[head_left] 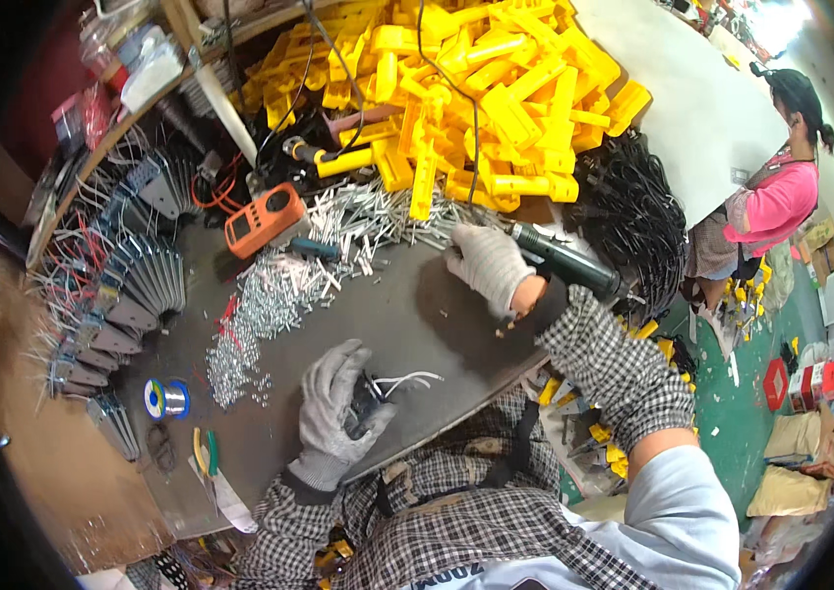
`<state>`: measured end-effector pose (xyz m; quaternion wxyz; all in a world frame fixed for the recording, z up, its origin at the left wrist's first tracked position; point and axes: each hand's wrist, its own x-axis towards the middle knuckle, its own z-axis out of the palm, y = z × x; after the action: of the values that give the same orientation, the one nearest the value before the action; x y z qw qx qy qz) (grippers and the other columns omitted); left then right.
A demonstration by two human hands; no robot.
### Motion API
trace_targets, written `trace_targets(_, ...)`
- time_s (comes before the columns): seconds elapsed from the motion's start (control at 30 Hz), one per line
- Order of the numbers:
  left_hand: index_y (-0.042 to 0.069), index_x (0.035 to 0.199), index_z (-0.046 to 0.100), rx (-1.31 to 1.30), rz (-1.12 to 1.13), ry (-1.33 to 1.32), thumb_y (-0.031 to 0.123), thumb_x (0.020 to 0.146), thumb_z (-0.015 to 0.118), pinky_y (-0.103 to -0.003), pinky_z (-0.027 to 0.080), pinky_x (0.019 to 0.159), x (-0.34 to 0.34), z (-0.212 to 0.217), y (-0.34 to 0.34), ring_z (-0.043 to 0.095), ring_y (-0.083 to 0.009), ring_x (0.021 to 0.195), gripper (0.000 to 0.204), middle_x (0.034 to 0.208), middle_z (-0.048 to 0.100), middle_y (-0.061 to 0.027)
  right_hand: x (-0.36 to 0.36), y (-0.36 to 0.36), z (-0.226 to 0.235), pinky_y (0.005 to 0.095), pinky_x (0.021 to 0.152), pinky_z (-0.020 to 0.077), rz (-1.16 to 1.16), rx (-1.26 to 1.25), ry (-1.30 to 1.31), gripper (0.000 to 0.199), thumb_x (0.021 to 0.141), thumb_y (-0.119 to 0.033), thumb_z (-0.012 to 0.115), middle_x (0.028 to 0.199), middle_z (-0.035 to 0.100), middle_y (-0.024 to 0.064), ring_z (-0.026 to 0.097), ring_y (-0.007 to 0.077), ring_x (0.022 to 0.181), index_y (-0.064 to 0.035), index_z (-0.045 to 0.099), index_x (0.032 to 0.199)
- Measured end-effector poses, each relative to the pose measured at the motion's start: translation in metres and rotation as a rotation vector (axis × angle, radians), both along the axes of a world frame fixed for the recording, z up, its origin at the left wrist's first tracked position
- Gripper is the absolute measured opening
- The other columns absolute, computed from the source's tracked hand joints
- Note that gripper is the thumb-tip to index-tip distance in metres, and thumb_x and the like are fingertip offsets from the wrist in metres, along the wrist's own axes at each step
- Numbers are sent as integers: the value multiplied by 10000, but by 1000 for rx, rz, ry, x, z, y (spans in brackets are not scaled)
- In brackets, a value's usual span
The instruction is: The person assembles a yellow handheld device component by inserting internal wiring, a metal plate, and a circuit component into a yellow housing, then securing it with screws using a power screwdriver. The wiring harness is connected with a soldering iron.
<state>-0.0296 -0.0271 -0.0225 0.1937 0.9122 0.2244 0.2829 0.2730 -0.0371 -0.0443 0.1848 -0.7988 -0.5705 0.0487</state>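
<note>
My left hand (330, 408), in a grey glove, is closed around a small black part (366, 401) above the near edge of the table. Two white wires (407, 380) stick out of that part to the right. My right hand (496, 265), in a paler glove, is over the table at the right end of a heap of white and silver pieces (378, 221). Its fingers are bent together, and whatever lies under them is hidden. A dark green cylindrical tool (569, 262), perhaps a power screwdriver, lies just beyond my right wrist.
Yellow plastic housings (496, 88) are heaped at the back, beside a bundle of black cables (633, 211). Small screws (240, 344), an orange meter (265, 218), a solder spool (166, 398) and pliers (206, 452) lie leftward. Metal parts (142, 275) line the left edge. Another person (771, 211) is at right.
</note>
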Motion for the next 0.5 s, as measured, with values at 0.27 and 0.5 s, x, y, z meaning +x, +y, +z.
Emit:
trace_targets(0.27, 66, 1252, 544, 317, -84, 217, 198, 774, 690, -456, 388, 1002, 120, 43, 71, 492, -341, 1198, 517, 1291, 537, -138, 0, 2, -36, 470, 659, 485, 160, 460, 316, 164, 859, -187, 626, 814, 601, 204, 604, 411, 763, -35, 564, 872)
trace_targets(0.5, 99, 1207, 592, 491, -268, 492, 227, 774, 666, -411, 396, 994, 260, 18, 117, 504, -243, 1222, 458, 1238, 589, -45, 5, -2, -37, 467, 653, 509, 180, 491, 216, 180, 841, -191, 632, 825, 609, 196, 624, 393, 741, -53, 566, 936)
